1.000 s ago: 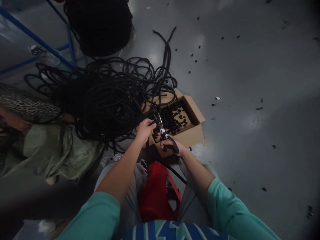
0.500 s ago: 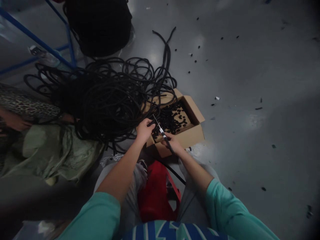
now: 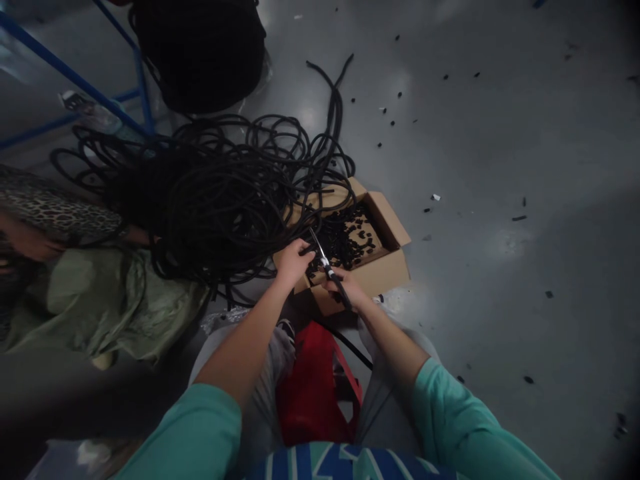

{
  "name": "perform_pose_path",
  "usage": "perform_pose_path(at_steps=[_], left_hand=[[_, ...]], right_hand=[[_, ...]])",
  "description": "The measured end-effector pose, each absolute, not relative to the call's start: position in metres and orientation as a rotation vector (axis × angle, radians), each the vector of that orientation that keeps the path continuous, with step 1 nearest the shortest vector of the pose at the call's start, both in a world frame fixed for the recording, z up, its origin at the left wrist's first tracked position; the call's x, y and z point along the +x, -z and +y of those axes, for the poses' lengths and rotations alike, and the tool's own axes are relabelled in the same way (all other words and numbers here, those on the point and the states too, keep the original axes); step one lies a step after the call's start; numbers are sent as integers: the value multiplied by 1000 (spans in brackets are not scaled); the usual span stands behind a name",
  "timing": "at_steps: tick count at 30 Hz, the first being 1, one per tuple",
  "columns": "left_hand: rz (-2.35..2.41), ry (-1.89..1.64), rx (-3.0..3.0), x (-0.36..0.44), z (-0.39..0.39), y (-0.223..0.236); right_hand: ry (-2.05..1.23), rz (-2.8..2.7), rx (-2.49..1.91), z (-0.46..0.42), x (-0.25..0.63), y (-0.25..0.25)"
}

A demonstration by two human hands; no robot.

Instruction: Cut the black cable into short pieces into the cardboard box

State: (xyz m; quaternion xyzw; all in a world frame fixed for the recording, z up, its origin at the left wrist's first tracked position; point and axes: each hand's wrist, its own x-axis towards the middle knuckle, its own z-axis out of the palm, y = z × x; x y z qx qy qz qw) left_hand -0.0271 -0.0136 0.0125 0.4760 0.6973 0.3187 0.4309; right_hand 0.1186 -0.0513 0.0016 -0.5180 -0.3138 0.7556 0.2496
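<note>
My left hand [image 3: 294, 261] pinches a thin black tube [image 3: 309, 249] over the left side of an open cardboard box [image 3: 383, 275]. In my right hand [image 3: 349, 288] is a pair of scissors [image 3: 323, 255] with dark handles and a white band, their metal blades pointing up and left beside the left fingertips. Whether the blades touch the tube I cannot tell. Many short black cut pieces [image 3: 345, 243] lie inside the box. A large tangled heap of black tubing [image 3: 225, 193] spreads to the left, some of it looping over the box rim.
A red plastic object [image 3: 313, 393] is between my legs. Another person's patterned sleeve [image 3: 55, 207] and a green cloth [image 3: 125, 300] are at the left. Behind stand a black bundle [image 3: 200, 57] and a blue metal frame [image 3: 75, 77]. Black scraps dot the grey floor [image 3: 475, 267].
My left hand has shifted slightly right, bringing the pinched tube with it. The scissors have tilted a little in my right hand. The box and heap stay put.
</note>
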Motion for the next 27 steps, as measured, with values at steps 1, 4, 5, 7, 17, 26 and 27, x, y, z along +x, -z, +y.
perform_pose_path(at_steps=[1, 4, 5, 7, 17, 26, 27], left_hand=[[1743, -765, 1259, -27, -14, -12], [1747, -723, 1355, -25, -15, -9], [1743, -728, 1332, -25, -16, -8], [1721, -750, 1260, -25, -16, -6], [1640, -808, 1030, -23, -15, -8], [1568, -832, 905, -21, -16, -20], [1549, -837, 891, -20, -15, -23]], right_hand=[[-2056, -859, -1395, -50, 119, -2], [-2042, -847, -1387, -48, 121, -2], [-2040, -842, -1390, -48, 121, -2], [-2041, -825, -1387, -48, 121, -1], [-1995, -776, -1483, -51, 116, 0], [-2232, -604, -1203, -51, 124, -3], [-2286, -554, -1147, -51, 125, -3]])
